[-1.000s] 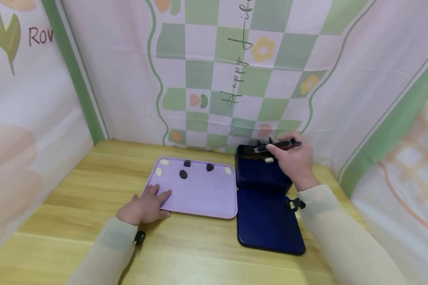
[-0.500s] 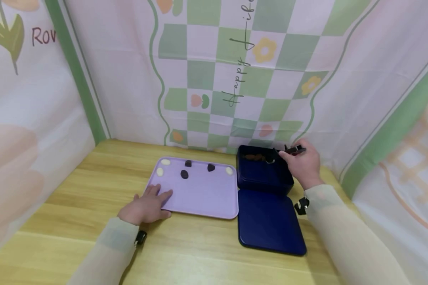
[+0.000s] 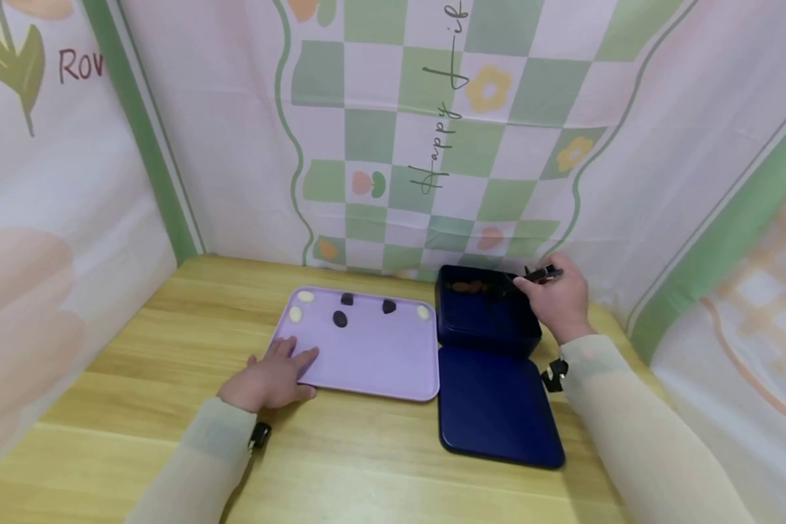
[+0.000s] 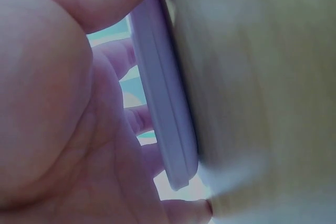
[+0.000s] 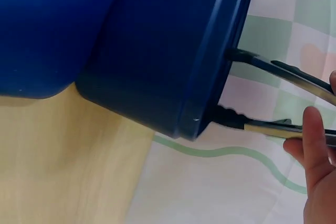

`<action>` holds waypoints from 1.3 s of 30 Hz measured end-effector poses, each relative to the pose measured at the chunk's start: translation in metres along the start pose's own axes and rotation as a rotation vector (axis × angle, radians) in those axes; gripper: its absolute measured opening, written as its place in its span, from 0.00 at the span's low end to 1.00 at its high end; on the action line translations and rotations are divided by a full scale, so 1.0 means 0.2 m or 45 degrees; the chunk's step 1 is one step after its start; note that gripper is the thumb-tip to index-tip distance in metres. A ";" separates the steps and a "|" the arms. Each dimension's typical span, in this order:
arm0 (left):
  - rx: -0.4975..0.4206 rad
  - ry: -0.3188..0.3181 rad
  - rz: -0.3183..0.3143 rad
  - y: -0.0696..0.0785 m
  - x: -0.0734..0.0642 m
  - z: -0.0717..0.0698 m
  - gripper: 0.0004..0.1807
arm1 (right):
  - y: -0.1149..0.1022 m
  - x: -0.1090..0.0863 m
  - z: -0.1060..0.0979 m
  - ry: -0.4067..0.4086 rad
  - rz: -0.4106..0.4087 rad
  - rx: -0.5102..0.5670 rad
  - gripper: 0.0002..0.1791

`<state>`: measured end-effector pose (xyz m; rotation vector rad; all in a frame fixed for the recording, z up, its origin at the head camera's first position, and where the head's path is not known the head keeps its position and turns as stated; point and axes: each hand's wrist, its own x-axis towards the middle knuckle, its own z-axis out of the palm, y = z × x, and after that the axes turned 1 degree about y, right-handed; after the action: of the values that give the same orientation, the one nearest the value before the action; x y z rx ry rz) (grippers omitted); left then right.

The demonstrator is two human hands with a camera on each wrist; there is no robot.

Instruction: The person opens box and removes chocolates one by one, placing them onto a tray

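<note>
My left hand [image 3: 268,382] rests with spread fingers on the near-left corner of a lilac tray [image 3: 367,367]; the left wrist view shows its thumb and fingers around the tray's edge [image 4: 163,93]. Black-tipped tongs [image 3: 542,274] are held in my right hand [image 3: 560,302] at the right side of an uncovered navy box [image 3: 485,336]. Their two arms stand apart in the right wrist view, and the tips [image 5: 226,116] reach past the box rim. What lies between the tips is hidden. Brown pieces [image 3: 468,287] lie at the back of the box.
On the tray are several small pieces, some white [image 3: 295,314] and some black [image 3: 340,319]. A navy lid [image 3: 498,407] lies flat in front of the box. A patterned cloth [image 3: 432,145] hangs directly behind the wooden table [image 3: 367,458].
My right hand has moved the tongs rightward and lower into the box, away from the brown pieces. A white piece seen there earlier is out of sight. My left hand has stayed put.
</note>
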<state>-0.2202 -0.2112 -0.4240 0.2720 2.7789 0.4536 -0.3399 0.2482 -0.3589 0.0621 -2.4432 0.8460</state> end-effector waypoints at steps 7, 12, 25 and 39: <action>-0.010 0.005 -0.002 -0.01 0.00 0.01 0.39 | -0.01 -0.02 -0.03 -0.021 -0.039 -0.040 0.23; -0.026 -0.002 -0.012 0.00 0.00 0.00 0.39 | -0.05 -0.05 -0.06 -0.052 -0.084 -0.018 0.23; -0.006 -0.001 -0.004 0.00 -0.01 0.00 0.39 | -0.05 -0.09 -0.09 -0.042 -0.126 0.004 0.22; -0.012 0.004 -0.009 0.01 -0.02 0.00 0.38 | 0.02 -0.10 -0.09 -0.004 0.296 0.402 0.26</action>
<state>-0.2171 -0.2107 -0.4221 0.2590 2.7787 0.4660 -0.3154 0.2585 -0.3601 -0.1066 -2.3273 1.3294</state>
